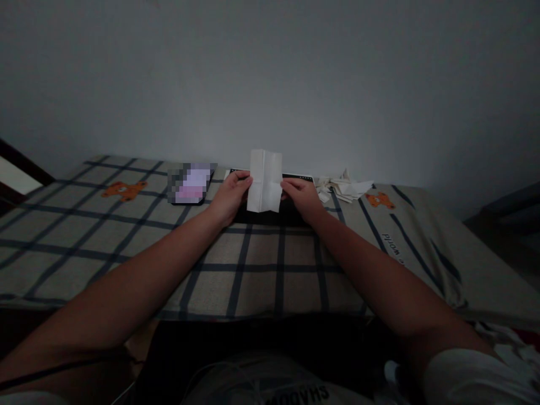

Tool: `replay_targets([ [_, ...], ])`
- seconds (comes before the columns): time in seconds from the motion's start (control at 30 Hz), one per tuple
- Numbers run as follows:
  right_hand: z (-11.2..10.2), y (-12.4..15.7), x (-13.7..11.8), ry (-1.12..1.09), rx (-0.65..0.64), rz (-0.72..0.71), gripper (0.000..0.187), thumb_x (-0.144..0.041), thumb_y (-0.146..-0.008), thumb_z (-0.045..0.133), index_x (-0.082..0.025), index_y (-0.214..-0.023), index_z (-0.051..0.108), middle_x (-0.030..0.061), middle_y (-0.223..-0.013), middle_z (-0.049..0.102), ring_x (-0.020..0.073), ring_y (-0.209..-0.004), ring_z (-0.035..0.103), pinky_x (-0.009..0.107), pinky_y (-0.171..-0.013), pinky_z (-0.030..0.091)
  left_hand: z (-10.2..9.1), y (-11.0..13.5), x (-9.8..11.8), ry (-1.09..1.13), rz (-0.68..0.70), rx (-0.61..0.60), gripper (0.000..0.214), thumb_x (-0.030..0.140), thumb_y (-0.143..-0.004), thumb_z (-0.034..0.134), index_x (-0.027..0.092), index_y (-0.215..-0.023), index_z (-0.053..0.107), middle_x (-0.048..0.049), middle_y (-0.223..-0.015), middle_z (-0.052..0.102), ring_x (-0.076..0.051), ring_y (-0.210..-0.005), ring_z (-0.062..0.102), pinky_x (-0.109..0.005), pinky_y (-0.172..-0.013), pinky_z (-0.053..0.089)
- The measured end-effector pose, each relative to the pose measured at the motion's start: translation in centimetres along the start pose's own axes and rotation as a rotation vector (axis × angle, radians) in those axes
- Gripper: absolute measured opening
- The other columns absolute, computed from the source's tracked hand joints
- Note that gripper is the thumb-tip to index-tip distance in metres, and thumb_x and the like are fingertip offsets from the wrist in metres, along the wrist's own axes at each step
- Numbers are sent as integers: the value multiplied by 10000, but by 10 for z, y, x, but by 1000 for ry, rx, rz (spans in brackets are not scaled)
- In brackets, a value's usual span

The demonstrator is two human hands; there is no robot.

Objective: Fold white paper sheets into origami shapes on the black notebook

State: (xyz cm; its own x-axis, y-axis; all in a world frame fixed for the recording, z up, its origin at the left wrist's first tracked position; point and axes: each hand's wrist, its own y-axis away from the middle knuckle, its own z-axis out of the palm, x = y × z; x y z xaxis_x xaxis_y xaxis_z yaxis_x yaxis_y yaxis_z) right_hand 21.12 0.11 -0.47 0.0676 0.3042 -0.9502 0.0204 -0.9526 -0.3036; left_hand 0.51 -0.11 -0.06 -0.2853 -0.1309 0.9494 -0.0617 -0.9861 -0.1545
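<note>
A white sheet of paper point(264, 181) with creases running down and across it is held up in the middle of the view. My left hand point(231, 195) pinches its left edge between thumb and fingers. On the opposite edge, my right hand point(302, 197) grips the paper in the same way. Both hands are closed on it at about mid-height. Behind and beneath the paper lies a flat dark object with a pale rim point(270, 218), mostly covered by the paper and hands, so its kind is unclear.
Left of my hands lies a phone-like device point(192, 184) with a blurred screen. Several crumpled or folded white paper pieces point(346, 188) lie to the right. A checked cloth with orange bear prints point(257, 270) covers the surface, which meets a grey wall point(270, 79) behind.
</note>
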Motion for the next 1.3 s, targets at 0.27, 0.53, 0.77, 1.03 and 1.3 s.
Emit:
replay_targets([
  [0.27, 2, 0, 0, 23, 25, 62, 216, -354, -776, 751, -186, -900, 805, 49, -831, 785, 162, -677, 687, 358, -719, 595, -2, 6, 3, -413, 197, 104, 263, 359, -800, 768, 154, -966, 767, -75, -989, 776, -206, -918, 705, -343, -877, 558],
  [0.53, 2, 3, -6, 60, -16, 44, 207, -323, -812, 727, -170, -927, 805, 53, -827, 775, 160, -683, 675, 356, -732, 579, 1, 11, 5, -402, 109, 77, 495, 466, -690, 878, 133, -1044, 788, -121, -1036, 793, -242, -952, 731, -388, -919, 567],
  [0.77, 0, -1, -4, 33, 54, 70, 188, -341, -788, 711, -186, -871, 779, 38, -819, 769, 170, -726, 679, 339, -727, 571, 1, 8, 8, -183, 52, 93, 378, 422, -764, 798, 143, -1017, 777, -99, -1077, 782, -231, -994, 722, -348, -856, 596],
  [1.03, -10, -8, 3, 80, 139, 58, 261, -389, -742, 708, -176, -870, 788, 55, -890, 797, 208, -838, 709, 364, -797, 563, -1, 8, 15, -213, -12, 45, 241, 367, -849, 713, 145, -930, 760, -100, -1023, 783, -162, -902, 727, -242, -732, 580],
  [1.3, -8, -3, -4, 217, 157, -4, 187, -320, -771, 690, -179, -831, 798, 77, -897, 809, 250, -873, 754, 414, -864, 582, 9, 21, 18, -427, 206, 53, 358, 488, -790, 777, 153, -910, 744, -54, -815, 730, -147, -669, 638, -241, -553, 523],
])
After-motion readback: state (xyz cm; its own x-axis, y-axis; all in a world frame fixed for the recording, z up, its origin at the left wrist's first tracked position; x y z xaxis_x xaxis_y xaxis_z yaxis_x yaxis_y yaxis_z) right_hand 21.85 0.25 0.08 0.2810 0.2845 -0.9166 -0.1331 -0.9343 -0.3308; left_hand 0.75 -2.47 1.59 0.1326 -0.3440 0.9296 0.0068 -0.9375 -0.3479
